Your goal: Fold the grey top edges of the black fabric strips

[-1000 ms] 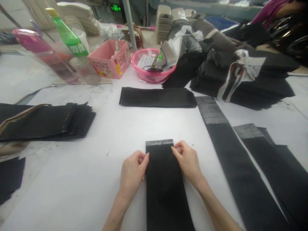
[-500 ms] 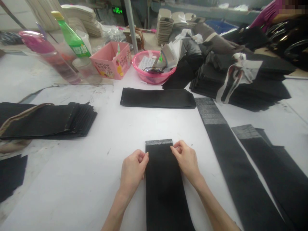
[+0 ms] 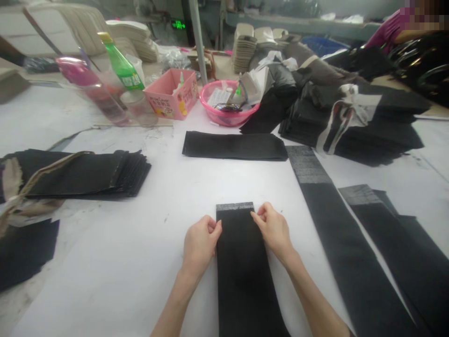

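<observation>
A long black strip of sheet material (image 3: 245, 271) lies lengthwise before me, with a greyish band across its far end. My left hand (image 3: 201, 241) pinches its left edge just below that band. On the opposite edge, my right hand (image 3: 273, 229) grips the strip between thumb and fingers at about the same height. To the right lies a row of overlapping black strips (image 3: 351, 252) whose far ends are grey. Beyond my hands sits a neat stack of shorter black pieces (image 3: 235, 146).
At left are a tied black bundle (image 3: 80, 173) and more black pieces (image 3: 28, 252). Toward the back stand a pink basin (image 3: 228, 117), a pink box (image 3: 171, 96), a green bottle (image 3: 121, 65) and a large tied black pile (image 3: 354, 121). Another person's sleeve (image 3: 384, 35) shows at upper right.
The view has shifted slightly, so the scene sits a little further right. Both hands keep their hold on the strip's edges, with hardly any movement.
</observation>
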A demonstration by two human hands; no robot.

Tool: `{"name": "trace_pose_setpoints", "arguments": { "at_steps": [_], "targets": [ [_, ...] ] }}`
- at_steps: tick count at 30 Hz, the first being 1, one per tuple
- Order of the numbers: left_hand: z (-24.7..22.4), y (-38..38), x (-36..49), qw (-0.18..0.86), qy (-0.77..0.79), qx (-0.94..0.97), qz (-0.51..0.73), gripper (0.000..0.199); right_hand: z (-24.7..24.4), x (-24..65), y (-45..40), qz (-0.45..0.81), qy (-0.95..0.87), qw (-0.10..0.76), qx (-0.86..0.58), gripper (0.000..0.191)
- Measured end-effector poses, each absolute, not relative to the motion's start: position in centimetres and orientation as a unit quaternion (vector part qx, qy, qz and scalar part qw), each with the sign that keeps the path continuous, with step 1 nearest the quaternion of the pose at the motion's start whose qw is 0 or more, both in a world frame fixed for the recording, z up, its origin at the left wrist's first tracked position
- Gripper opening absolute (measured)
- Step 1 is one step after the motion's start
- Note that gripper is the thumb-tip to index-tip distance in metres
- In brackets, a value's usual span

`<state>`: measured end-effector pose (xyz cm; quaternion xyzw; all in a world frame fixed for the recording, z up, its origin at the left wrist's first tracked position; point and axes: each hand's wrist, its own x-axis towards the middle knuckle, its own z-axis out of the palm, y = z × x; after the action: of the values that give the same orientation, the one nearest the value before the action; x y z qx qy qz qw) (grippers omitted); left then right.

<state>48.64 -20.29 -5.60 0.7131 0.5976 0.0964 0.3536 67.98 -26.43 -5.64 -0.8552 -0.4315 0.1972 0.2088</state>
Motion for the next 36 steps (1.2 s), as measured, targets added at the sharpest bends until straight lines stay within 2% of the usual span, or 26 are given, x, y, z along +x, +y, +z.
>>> {"name": "trace_pose_setpoints", "arguments": {
  "at_steps": [5,7,9,11,14,16,17,20,23,28,34,36],
  "targets": [
    [-5.3,-20.8,48.6,0.243,0.608,0.749,0.103,0.022,-5.1,67.9,-26.3,0.186,-0.447,0.166,-0.859,0.018],
    [-5.1,-21.1,48.7,0.174,0.578,0.788,0.122,0.012,-4.9,67.9,-26.4,0.165,-0.455,0.138,-0.864,0.02],
    [-5.0,-21.3,48.9,0.112,0.514,0.838,0.146,0.016,-5.0,68.1,-26.5,0.14,-0.459,0.122,-0.869,0.023],
    [-5.0,-21.4,49.1,0.07,0.444,0.879,0.157,0.025,-5.2,68.6,-26.5,0.156,-0.459,0.135,-0.864,0.025],
    [-5.3,-21.2,49.2,0.04,0.392,0.908,0.144,0.027,-5.6,69.9,-26.3,0.267,-0.432,0.207,-0.836,0.025],
    [-5.5,-21.1,49.0,0.031,0.384,0.914,0.131,0.028,-5.6,70.6,-26.0,0.301,-0.409,0.243,-0.826,0.022],
    [-5.6,-21.0,48.9,0.029,0.382,0.915,0.126,0.029,-5.4,70.7,-25.9,0.28,-0.414,0.251,-0.829,0.019],
    [-5.4,-20.8,48.7,0.034,0.37,0.921,0.118,0.03,-4.6,70.3,-25.2,0.135,-0.519,0.242,-0.809,0.006],
    [-5.0,-20.5,48.5,0.042,0.362,0.925,0.111,0.03,-4.0,69.2,-24.1,0.044,-0.649,0.195,-0.734,0.014],
    [-4.2,-19.6,48.7,0.066,0.356,0.928,0.087,0.019,-3.8,68.7,-22.1,0.055,-0.718,0.112,-0.684,0.019],
    [-4.0,-17.8,49.6,0.117,0.387,0.911,0.083,0.007,-3.8,69.6,-20.8,0.089,-0.743,0.095,-0.657,0.015],
    [-4.1,-17.3,49.8,0.096,0.39,0.912,0.084,0.021,-4.1,69.8,-20.9,0.095,-0.748,0.102,-0.649,0.013]
  ]
}}
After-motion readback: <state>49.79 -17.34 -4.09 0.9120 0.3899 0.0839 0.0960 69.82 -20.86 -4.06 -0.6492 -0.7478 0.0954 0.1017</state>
